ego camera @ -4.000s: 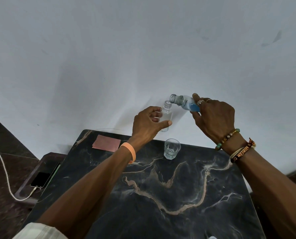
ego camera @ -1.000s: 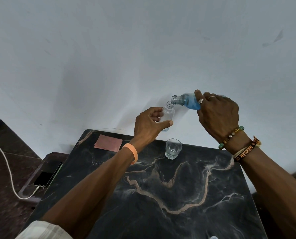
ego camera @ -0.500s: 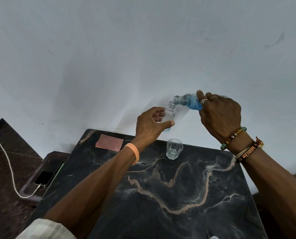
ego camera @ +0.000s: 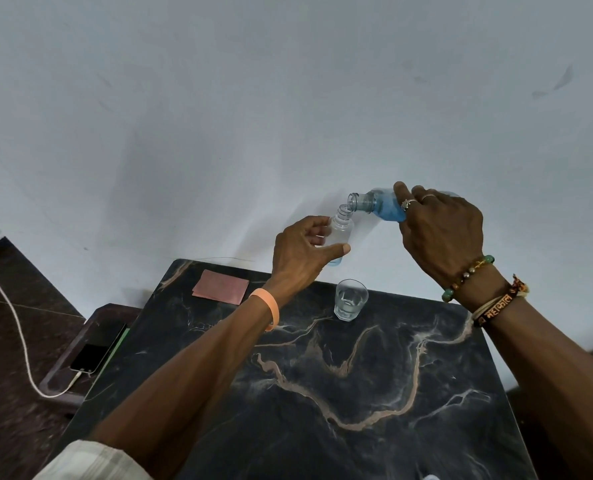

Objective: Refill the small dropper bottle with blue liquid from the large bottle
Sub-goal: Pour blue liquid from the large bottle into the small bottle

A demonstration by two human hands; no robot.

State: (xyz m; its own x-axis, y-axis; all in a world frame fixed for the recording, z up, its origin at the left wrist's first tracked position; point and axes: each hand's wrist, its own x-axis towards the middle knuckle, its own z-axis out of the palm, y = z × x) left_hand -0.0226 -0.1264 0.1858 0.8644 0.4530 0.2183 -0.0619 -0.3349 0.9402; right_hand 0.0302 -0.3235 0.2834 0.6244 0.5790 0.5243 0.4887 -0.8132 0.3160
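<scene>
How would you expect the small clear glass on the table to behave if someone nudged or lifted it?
The small glass looks rigid and probably breakable, being clear and thick-based. It stands upright, low and wide, on the smooth marble table, so a nudge would likely slide rather than tip it. What looks like clear liquid inside could slosh.
</scene>
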